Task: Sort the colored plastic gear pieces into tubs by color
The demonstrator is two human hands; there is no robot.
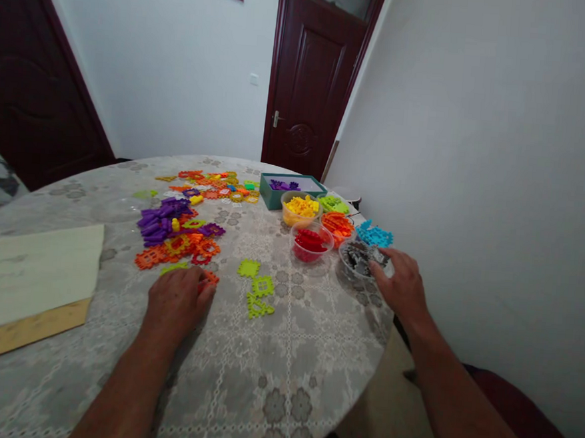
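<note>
My left hand rests low over the near edge of a mixed pile, its fingers curled round an orange interlocking plastic piece; part of that piece is hidden. On the right, my right hand reaches to a clear round bowl of grey interlocking pieces. Its thumb and forefinger close on a grey piece at the bowl's right rim. Between the hands lie three lime-green pieces, flat on the tablecloth. Purple pieces and orange pieces are heaped just beyond my left hand.
Tubs of red pieces, yellow pieces, orange pieces and green pieces stand beside blue pieces. Behind them is a dark green box. More loose pieces lie further back. Cardboard covers the left side.
</note>
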